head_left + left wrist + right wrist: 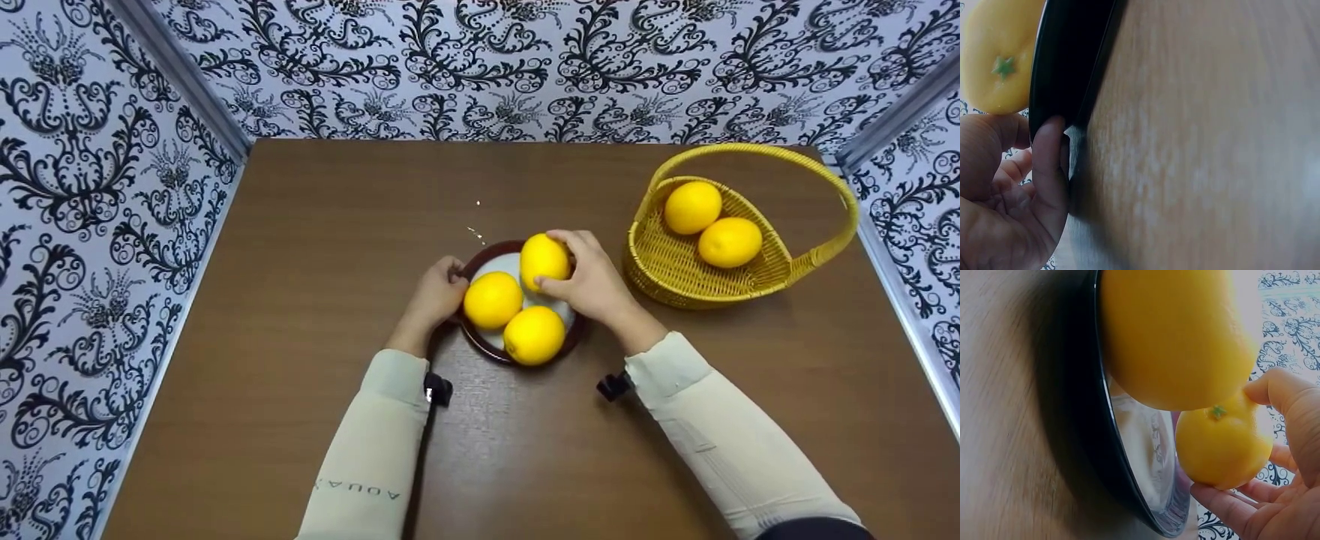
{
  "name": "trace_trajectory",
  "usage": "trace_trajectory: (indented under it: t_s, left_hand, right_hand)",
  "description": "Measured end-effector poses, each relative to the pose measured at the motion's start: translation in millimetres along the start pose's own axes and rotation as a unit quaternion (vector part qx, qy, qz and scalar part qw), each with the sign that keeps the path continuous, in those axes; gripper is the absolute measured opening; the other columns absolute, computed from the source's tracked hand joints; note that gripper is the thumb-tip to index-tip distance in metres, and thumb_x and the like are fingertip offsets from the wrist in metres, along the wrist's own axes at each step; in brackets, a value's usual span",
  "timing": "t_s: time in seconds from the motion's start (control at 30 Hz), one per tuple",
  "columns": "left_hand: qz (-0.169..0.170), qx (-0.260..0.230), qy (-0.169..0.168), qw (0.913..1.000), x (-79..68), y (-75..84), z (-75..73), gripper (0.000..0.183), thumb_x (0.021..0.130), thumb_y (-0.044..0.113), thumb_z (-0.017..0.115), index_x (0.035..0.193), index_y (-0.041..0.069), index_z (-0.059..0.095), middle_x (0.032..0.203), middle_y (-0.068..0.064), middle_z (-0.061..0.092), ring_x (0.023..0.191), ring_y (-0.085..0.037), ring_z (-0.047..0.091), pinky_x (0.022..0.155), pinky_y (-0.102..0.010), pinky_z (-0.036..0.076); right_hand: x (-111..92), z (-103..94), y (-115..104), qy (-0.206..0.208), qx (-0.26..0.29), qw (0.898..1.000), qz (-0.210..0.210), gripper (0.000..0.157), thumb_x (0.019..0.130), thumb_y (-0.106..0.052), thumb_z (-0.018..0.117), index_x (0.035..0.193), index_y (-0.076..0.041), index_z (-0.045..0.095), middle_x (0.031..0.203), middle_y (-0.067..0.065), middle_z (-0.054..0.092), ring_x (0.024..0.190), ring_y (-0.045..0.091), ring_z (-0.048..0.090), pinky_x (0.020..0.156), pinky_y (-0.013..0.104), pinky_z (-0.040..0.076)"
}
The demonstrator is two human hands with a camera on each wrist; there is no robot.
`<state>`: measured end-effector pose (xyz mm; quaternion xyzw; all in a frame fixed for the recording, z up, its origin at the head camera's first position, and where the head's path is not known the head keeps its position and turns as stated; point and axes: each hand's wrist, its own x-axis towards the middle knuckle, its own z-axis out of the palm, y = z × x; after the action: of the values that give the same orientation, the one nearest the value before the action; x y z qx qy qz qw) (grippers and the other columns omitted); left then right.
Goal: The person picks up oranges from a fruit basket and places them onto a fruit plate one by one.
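A round plate with a dark red rim (pixel 478 341) and a pale middle lies on the table. Its left edge is pinched by my left hand (pixel 437 296); in the left wrist view a finger (pixel 1050 163) lies against the plate's dark outer side (pixel 1067 56). My right hand (pixel 596 285) holds a yellow orange (pixel 543 261) at the plate's far right, thumb and fingers around it. This orange (pixel 1221 444) shows a green star-shaped stem mark in the right wrist view. Two more oranges, one on the left (pixel 492 300) and one in front (pixel 535 335), sit on the plate.
To the right stands a yellow woven basket (pixel 667 289) with a tall arched handle (pixel 757 150). Inside it are two oranges (pixel 693 208). The brown wooden table (pixel 322 247) is bordered by patterned black-and-white walls (pixel 495 67) at the back and sides.
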<state>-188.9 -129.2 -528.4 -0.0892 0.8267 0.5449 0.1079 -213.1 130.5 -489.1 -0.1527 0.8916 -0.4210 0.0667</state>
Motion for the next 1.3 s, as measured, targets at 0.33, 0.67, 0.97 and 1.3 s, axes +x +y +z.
trace_trajectory:
  t_s: [0.33,0.67,0.97,1.3]
  left_hand:
    - [0.001,0.001,0.005,1.0000,0.1,-1.4,0.8,0.018,0.100,0.008,0.055,0.117,0.007,0.063,0.095,-0.006,0.054,0.076,-0.018,0.055,0.047,-0.025,0.053]
    - [0.006,-0.002,0.005,1.0000,-0.4,-0.7,0.5,0.018,0.100,0.007,0.055,0.117,0.006,0.062,0.092,-0.006,0.054,0.072,-0.017,0.055,0.044,-0.026,0.054]
    - [0.008,0.000,0.006,1.0000,-0.7,-1.8,0.0,0.016,0.100,0.007,0.054,0.115,0.005,0.062,0.090,-0.005,0.054,0.071,-0.017,0.055,0.044,-0.026,0.054]
    - [0.012,0.026,0.001,0.9996,0.2,-1.3,-1.1,0.019,0.101,0.009,0.055,0.118,0.005,0.061,0.094,-0.007,0.056,0.075,-0.018,0.057,0.046,-0.027,0.056]
  right_hand:
    - [5.2,7.8,0.4,-0.011,-0.012,1.000,0.013,0.074,0.084,-0.029,0.085,0.149,-0.015,0.051,0.144,0.013,0.048,0.123,0.033,0.055,0.109,0.052,0.050]
    - [8.3,9.4,-1.7,-0.025,-0.015,1.000,0.008,0.074,0.086,-0.032,0.084,0.151,-0.016,0.050,0.146,0.013,0.046,0.123,0.033,0.055,0.108,0.052,0.051]
    - [7.6,12.0,-3.4,-0.036,-0.019,0.999,0.005,0.076,0.088,-0.032,0.083,0.153,-0.016,0.048,0.150,0.012,0.043,0.126,0.033,0.054,0.109,0.052,0.051]
    - [7.0,12.9,-2.8,-0.030,-0.034,0.999,-0.004,0.077,0.088,-0.034,0.082,0.154,-0.017,0.047,0.150,0.013,0.044,0.127,0.033,0.055,0.110,0.052,0.049]
